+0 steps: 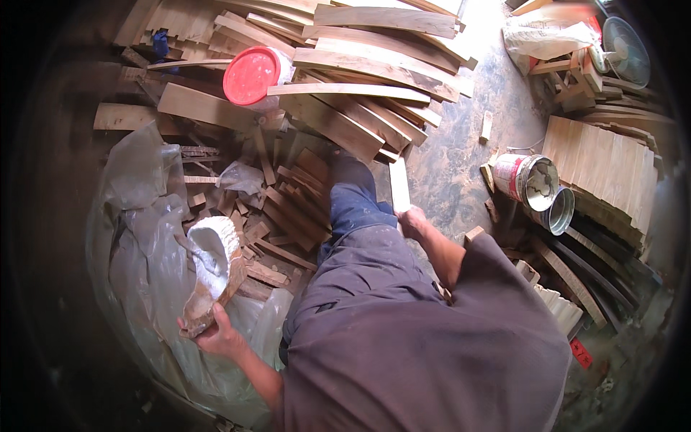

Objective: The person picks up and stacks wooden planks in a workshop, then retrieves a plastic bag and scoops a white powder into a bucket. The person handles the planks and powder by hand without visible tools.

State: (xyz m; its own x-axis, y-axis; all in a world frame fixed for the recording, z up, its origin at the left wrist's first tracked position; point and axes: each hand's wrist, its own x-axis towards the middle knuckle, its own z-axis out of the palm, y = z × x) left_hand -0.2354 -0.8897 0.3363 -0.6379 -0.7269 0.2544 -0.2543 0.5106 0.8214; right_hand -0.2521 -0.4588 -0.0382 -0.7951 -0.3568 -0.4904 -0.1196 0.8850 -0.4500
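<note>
Left hand point(219, 338) grasps a ragged brown container point(234, 277); tilting could spill its white contents point(209, 248) onto translucent plastic sheeting point(137, 245) beneath the grip. Right hand point(412, 222) apparently clasps a pale wooden strip point(399, 183).

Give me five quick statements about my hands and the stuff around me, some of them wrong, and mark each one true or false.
1. The left hand holds a container that is white inside. True.
2. The right hand is empty. False: it holds a pale wooden strip.
3. The lid on the bucket among the planks is blue. False: it is red.
4. A clear plastic sheet lies on the left side of the picture. True.
5. The fan is at the lower left. False: it is at the upper right.
</note>
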